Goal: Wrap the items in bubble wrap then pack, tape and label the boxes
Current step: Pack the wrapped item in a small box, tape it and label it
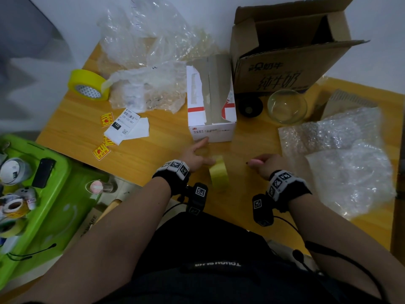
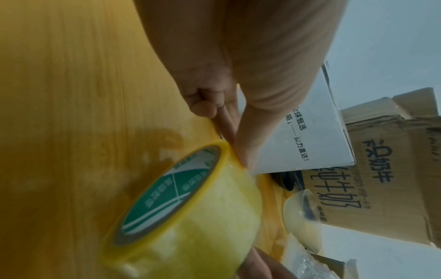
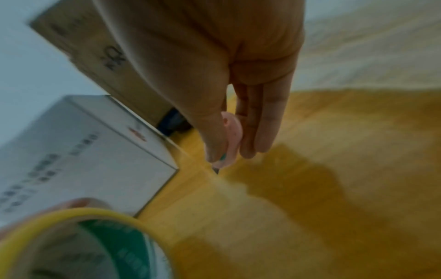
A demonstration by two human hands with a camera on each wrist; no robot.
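Tape (image 1: 219, 174) stands on edge on the worktop (image 1: 153, 154), steadied by the left hand (image 1: 195, 157); the right hand (image 1: 266, 164) pinches a pink cutter (image 3: 230, 136) (probably for cutting it) by the closed white box (image 1: 211, 106).

I'm reaching both bare forearms forward from the near edge, each wrist wearing a black band with coded markers. My left hand (image 1: 197, 157) is stretching its index finger (image 1: 202, 141) forward while the thumb and other fingers are touching what it handles. My right hand (image 1: 266, 164) is curling in, thumb (image 3: 214, 139) and fingers (image 3: 262, 132) pinching a small pink object.
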